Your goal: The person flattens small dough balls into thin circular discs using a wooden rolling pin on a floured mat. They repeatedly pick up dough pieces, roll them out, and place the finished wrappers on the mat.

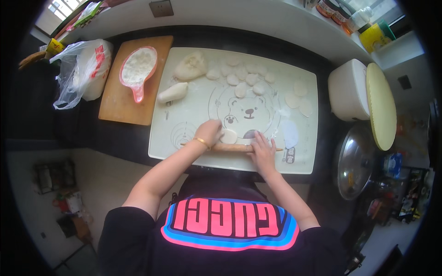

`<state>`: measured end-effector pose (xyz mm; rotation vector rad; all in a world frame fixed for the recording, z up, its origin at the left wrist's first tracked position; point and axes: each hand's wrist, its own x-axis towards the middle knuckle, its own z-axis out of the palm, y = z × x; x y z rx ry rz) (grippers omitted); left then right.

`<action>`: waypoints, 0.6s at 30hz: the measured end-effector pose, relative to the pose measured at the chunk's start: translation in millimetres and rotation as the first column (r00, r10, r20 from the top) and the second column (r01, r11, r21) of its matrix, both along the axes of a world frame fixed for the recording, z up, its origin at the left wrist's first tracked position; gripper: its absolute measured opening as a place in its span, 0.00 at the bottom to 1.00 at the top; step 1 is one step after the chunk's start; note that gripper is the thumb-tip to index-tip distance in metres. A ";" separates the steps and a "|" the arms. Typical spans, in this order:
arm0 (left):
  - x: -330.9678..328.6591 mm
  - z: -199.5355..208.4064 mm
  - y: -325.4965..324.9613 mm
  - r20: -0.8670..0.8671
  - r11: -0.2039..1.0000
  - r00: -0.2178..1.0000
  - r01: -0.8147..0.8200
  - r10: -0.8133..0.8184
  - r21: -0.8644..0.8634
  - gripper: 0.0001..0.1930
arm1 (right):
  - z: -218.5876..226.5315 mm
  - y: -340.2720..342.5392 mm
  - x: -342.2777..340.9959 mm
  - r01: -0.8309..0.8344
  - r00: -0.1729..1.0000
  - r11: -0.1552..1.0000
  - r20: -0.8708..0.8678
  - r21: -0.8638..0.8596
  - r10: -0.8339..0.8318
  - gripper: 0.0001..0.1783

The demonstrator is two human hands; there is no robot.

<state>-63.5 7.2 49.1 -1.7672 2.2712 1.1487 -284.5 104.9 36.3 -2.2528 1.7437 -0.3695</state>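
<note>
A small round dough wrapper [229,136] lies on the pale, bear-printed mat [299,163], just beyond a wooden rolling pin [229,147] with tapered ends. My left hand [209,132] is closed at the wrapper's left edge; its fingertips are partly hidden. Over the right part of the pin lies my right hand [263,154], fingers reaching past it and thumb on the near side. Several flat dough rounds [240,89] lie across the far side of the mat, with more wrappers [300,88] at the right. A dough lump [191,66] and a dough roll [173,92] sit at far left.
Left of the mat, a pink scoop [138,93] of white flour stands on a wooden board [115,108], beside a plastic bag [87,69]. At right are a white bin [345,92], a yellow round lid [381,108] and a glass pot lid [354,161]. Jars [340,14] line the sill.
</note>
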 end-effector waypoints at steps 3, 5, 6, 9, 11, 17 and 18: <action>30.8 -17.8 54.2 -0.087 0.863 0.993 -0.108 0.075 -0.493 0.23 | -12.8 15.0 -2.0 0.045 0.999 0.999 -0.003 0.015 -0.045 0.20; 44.3 -23.1 69.8 0.114 0.876 0.991 -0.004 0.068 -0.482 0.30 | -12.7 9.7 5.4 0.067 0.997 0.997 -0.038 0.039 -0.066 0.25; 47.1 -22.5 72.5 0.212 0.882 0.975 0.045 0.062 -0.468 0.34 | -12.7 3.6 9.4 0.078 0.996 0.996 -0.056 0.052 -0.075 0.27; 38.5 -18.8 24.5 0.270 0.866 0.953 0.016 0.138 -0.500 0.36 | -15.2 -43.5 16.8 0.157 0.976 0.982 -0.137 -0.107 -0.171 0.36; 32.4 -23.2 -6.9 0.224 0.827 0.959 -0.020 0.175 -0.562 0.36 | -10.6 -72.8 17.7 0.214 0.961 0.973 -0.157 -0.090 -0.226 0.39; 61.6 -20.1 52.4 0.211 0.932 0.974 0.145 -0.077 -0.331 0.40 | -8.3 17.6 19.3 0.071 0.990 0.994 -0.125 0.085 -0.060 0.40; 58.4 -21.1 45.5 0.217 0.919 0.976 0.112 -0.030 -0.378 0.40 | -16.2 8.0 19.4 0.117 0.982 0.993 -0.151 0.023 -0.112 0.41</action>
